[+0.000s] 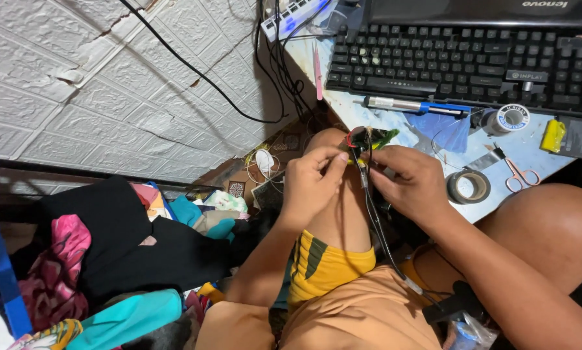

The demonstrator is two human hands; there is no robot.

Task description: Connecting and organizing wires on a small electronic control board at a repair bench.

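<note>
My left hand [312, 181] and my right hand [411, 185] meet over my raised knee, both pinching a small bundle of coloured wires [363, 139] with red, green and black strands. A black cable [376, 223] runs from the bundle down between my hands across my lap to a black clip-like part [453, 303]. The left thumb and fingers grip the bundle's left side. The right fingers hold the cable just below it.
A table edge [498, 194] lies to the right with a black keyboard [466, 61], a soldering iron [414, 105], a solder spool [511, 118], a tape roll [468, 186], small scissors [518, 174] and a yellow object [553, 135]. Piled clothes [109, 259] lie at left.
</note>
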